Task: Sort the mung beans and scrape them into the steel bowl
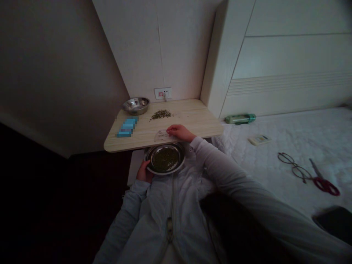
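My left hand (144, 171): holding metal bowl (180, 162) at rim | My right hand (178, 132): fingers narrow at clear sheet (161, 138), grip undetermined | Green pile (162, 114): on table (192, 113)

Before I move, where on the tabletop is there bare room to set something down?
Widest: the right end of the tabletop, between the green pile and right edge, save a few specks. Smaller: between the blue object and the pale disc. Crowded: back left, by the steel bowl, and front middle, under the right hand.
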`<state>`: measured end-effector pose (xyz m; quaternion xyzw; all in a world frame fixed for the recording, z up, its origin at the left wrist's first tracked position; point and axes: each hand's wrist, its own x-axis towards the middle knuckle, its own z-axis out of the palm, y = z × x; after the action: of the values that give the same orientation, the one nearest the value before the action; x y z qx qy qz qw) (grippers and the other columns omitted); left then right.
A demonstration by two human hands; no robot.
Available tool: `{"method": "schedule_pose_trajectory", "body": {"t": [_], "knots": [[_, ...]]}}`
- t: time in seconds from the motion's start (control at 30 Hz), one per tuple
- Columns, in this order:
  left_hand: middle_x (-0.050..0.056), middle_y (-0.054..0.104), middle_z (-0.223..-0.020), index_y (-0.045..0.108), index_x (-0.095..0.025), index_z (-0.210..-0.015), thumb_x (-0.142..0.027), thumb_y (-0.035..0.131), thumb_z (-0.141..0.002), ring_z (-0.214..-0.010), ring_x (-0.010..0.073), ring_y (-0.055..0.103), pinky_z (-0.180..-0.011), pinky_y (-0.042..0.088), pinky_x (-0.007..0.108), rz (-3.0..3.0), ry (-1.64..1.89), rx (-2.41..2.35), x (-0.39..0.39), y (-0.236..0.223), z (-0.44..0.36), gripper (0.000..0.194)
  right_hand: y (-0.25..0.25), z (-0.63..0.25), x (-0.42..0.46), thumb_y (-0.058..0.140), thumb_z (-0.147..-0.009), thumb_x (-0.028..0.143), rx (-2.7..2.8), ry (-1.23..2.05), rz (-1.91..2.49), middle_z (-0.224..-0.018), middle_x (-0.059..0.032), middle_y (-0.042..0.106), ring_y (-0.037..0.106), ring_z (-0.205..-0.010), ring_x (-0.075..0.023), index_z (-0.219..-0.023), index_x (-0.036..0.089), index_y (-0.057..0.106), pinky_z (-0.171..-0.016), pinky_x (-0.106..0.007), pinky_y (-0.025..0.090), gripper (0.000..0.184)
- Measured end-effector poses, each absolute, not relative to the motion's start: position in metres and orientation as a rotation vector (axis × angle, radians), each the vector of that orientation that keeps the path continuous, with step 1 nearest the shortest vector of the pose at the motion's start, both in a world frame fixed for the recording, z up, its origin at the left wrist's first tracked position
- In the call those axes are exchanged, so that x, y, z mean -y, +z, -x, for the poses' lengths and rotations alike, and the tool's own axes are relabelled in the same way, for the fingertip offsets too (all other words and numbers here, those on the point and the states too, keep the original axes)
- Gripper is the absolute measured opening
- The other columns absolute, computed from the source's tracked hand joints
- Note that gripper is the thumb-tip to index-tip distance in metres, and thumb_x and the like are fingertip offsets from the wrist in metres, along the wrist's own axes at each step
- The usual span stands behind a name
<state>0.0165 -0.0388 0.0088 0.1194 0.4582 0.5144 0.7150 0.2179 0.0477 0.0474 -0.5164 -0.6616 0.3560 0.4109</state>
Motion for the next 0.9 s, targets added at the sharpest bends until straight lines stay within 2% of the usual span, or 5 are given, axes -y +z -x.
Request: {"method": "schedule_pose_trajectory", "body": {"t": [0.2, 0.9], "knots": [[0.003, 0.068, -0.069, 0.063, -0.018, -0.077, -0.011, 0.048, -0.069, -0.087, 0.0194, 0.061, -0.076, 0.049, 0.030, -0.289, 1.143, -0.936, 0.036, 0.000, -0.014, 0.019, 0.046, -0.218, -0.050, 0.054, -0.070, 0.025, 1.628, 0.850, 1.334, -0.066, -0.0001, 0.061, 0.050, -0.060, -0.0075, -0.084, 0.012, 0.062, -0.063, -0.021, 0.038, 0.021], [0.000, 0.068, -0.067, 0.062, -0.018, -0.070, -0.011, 0.049, -0.068, -0.080, 0.0171, 0.063, -0.075, 0.049, 0.028, -0.290, 1.150, -0.977, 0.036, -0.003, -0.014, 0.014, 0.037, -0.220, -0.056, 0.059, -0.066, 0.026, 1.711, 0.949, 1.236, -0.071, -0.0015, 0.065, 0.056, -0.068, -0.0094, -0.082, 0.014, 0.066, -0.071, -0.023, 0.041, 0.021]]}}
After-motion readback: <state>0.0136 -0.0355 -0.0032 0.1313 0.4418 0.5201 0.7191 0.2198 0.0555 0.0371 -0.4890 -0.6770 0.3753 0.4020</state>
